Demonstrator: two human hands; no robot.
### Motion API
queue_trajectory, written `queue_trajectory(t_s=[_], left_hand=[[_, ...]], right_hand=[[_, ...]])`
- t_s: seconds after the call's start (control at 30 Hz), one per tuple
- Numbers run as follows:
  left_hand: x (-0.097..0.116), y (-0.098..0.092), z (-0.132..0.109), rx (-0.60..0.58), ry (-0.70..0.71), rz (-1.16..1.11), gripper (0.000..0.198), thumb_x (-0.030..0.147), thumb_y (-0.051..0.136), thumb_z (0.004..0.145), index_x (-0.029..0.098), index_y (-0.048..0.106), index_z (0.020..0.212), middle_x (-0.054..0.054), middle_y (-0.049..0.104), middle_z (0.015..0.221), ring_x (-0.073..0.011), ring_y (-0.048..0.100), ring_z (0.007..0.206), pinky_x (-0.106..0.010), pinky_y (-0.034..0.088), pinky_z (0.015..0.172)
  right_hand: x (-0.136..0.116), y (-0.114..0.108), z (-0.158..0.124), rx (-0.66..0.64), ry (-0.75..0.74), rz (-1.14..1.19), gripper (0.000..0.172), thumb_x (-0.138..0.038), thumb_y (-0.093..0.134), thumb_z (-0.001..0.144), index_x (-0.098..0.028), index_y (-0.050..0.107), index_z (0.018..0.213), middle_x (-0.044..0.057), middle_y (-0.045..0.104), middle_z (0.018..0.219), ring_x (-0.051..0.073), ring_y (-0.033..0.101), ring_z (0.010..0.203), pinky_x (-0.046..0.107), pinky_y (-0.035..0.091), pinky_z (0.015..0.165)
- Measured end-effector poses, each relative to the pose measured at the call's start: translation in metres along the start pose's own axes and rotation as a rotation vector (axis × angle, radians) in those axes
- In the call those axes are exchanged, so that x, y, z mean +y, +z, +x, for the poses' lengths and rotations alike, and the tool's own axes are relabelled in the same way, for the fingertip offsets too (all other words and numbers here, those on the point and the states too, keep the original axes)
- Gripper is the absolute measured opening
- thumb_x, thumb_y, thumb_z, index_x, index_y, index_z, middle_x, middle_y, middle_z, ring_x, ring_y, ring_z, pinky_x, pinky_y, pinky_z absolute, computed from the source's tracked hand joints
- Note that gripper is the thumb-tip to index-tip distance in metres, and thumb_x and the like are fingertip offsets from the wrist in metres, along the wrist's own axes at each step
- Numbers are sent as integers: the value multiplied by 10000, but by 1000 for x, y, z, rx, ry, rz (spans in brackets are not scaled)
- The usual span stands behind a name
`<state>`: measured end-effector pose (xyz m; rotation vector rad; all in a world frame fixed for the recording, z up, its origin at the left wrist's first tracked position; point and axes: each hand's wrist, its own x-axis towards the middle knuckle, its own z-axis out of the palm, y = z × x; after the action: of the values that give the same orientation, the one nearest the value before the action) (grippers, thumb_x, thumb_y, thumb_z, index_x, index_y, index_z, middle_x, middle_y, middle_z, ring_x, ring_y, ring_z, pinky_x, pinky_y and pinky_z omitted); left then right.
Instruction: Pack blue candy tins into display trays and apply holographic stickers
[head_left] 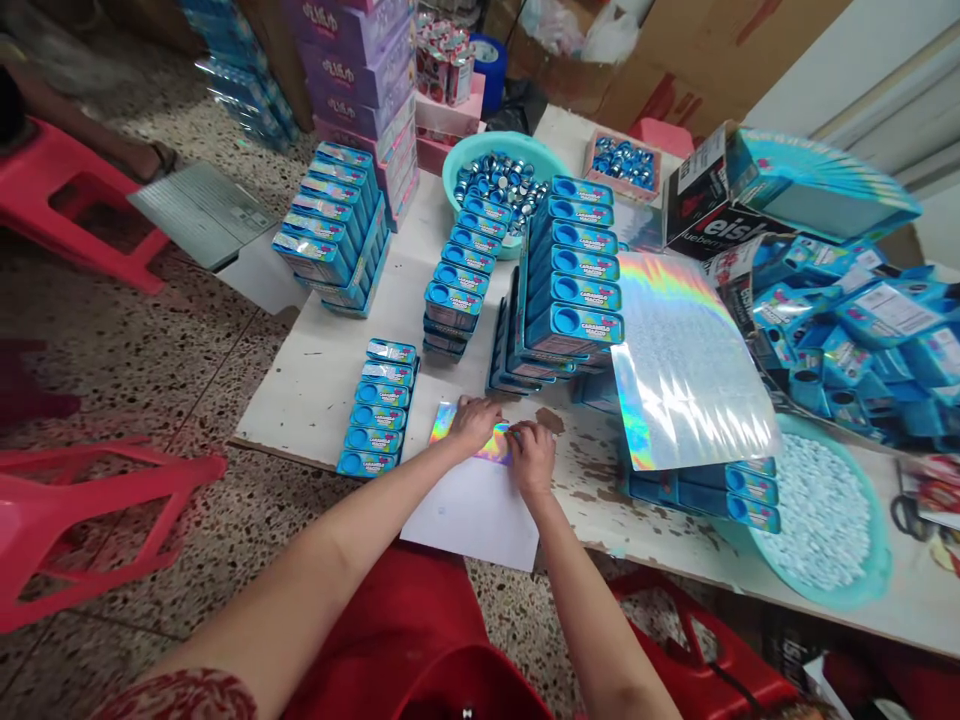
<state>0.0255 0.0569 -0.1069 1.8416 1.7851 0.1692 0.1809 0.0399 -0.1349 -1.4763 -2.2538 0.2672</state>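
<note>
**Hands on a shiny strip**

Lower middle of the frame: the left hand (474, 422) presses bent fingers onto a shiny strip (444, 421) on white paper (472, 515) at the tabletop (315, 380) edge, grip unclear; the right hand (532, 458) pinches the strip's right end. Blue boxes (375, 410) lie just left

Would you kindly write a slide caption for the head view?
Left hand and right hand hold a holographic strip by a white sheet, among stacked blue boxes on a table.
</note>
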Motion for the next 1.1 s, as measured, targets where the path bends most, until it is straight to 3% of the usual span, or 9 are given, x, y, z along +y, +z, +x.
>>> queue_trajectory(t_s=[0.2, 0.4, 0.47, 0.53, 0.6, 0.67, 0.73, 0.83, 1.1], left_hand=[[-2, 9, 1, 27, 23, -8, 215, 212, 444, 903, 160, 652, 899, -89, 643, 925, -221, 559, 933, -390, 299, 857], [4, -2, -6, 106, 23, -95, 217, 213, 466, 891, 194, 677, 937, -102, 640, 1025, -245, 515, 1045, -422, 328, 928], [11, -17, -18, 181, 26, -297, 292, 236, 396, 926, 215, 634, 1094, -87, 605, 1165, -223, 497, 1113, -406, 327, 984], [18, -35, -33, 188, 75, -723, 377, 316, 342, 948, 212, 520, 1264, -92, 535, 1293, -207, 476, 1184, -379, 347, 1003], [23, -51, -48, 67, 158, -1167, 511, 439, 444, 895, 213, 415, 1352, -114, 464, 1371, -224, 470, 1213, -357, 404, 956], [24, -65, -61, -97, 181, -1347, 604, 464, 633, 757, 205, 486, 1283, -122, 526, 1297, -224, 549, 1097, -316, 463, 846], [20, -74, -71, -154, 84, -1356, 436, 403, 701, 675, 153, 631, 1025, -84, 658, 974, -163, 609, 821, -262, 477, 701], [4, -86, -89, -73, -97, -1257, 236, 361, 618, 707, 130, 637, 748, 10, 567, 575, -94, 517, 544, -213, 428, 546], [-92, -135, -144, 223, -332, -870, 278, 316, 462, 792, 178, 515, 1028, 55, 531, 557, -117, 513, 507, -221, 400, 518]], right_hand=[[-14, -54, 17, -70, 57, 206, 197, -309, 503, 882, -199, 617, 766, 39, 601, 740, 180, 514, 743, 297, 395, 693], [-42, -114, 19, 47, 439, 582, 220, -400, 587, 792, -183, 601, 767, 15, 614, 728, 145, 546, 669, 280, 439, 660], [-50, -125, 22, 26, 510, 660, 247, -425, 614, 760, -178, 599, 756, 16, 615, 712, 146, 548, 664, 280, 441, 652], [-59, -132, 24, -18, 540, 728, 266, -438, 642, 732, -176, 596, 739, 12, 612, 693, 143, 544, 656, 275, 439, 638], [-69, -139, 25, -73, 553, 797, 279, -446, 660, 716, -175, 594, 726, 7, 602, 672, 135, 528, 634, 263, 428, 604], [-79, -143, 26, -124, 567, 856, 285, -449, 670, 708, -175, 593, 725, 2, 592, 662, 127, 509, 607, 250, 408, 564], [-89, -142, 26, -158, 581, 887, 283, -446, 678, 701, -177, 596, 729, 3, 593, 666, 127, 504, 600, 249, 400, 554], [-108, -125, 28, -146, 601, 896, 286, -449, 682, 687, -178, 603, 726, 8, 605, 674, 138, 520, 620, 266, 415, 590], [-207, -30, 49, -53, 529, 803, 263, -436, 620, 720, -175, 647, 701, 45, 595, 766, 194, 529, 781, 341, 417, 753]])
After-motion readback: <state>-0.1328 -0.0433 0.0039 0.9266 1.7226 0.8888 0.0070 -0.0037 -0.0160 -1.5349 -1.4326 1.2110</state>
